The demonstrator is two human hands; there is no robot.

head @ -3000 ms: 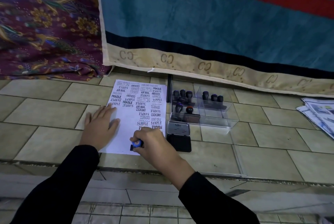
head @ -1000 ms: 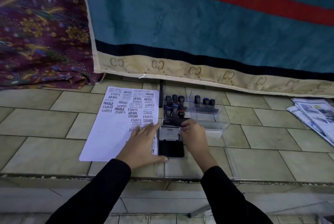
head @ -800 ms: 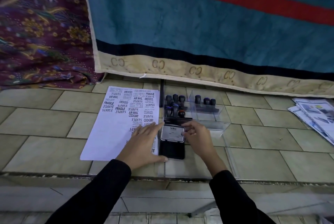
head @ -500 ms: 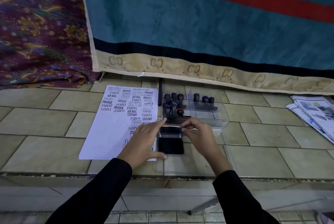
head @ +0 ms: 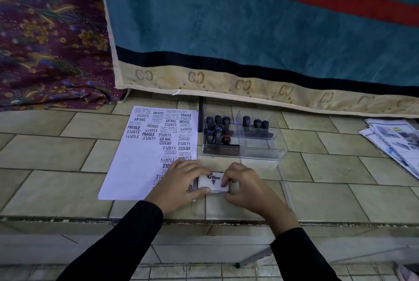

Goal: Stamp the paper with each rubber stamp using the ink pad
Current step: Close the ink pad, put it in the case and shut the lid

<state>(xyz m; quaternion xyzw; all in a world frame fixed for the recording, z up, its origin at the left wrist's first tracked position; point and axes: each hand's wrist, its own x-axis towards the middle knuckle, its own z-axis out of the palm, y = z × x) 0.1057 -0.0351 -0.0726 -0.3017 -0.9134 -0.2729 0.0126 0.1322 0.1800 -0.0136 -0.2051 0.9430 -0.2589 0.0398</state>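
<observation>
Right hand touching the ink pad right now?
Touching. Head view: the right hand curls its fingertips over the right end of the closed ink pad, no gap.

The ink pad [head: 213, 182] has a white lid with black lettering and a dark triangle. The paper [head: 136, 162] is white, crowded with black stamped words. The stamps [head: 217, 131] have black handles, one topped red. The blanket [head: 249, 31] is teal with a red stripe, a black band and a cream monogrammed border; the cloth [head: 49, 42] is maroon floral. The sleeves [head: 127, 242] are black.
</observation>
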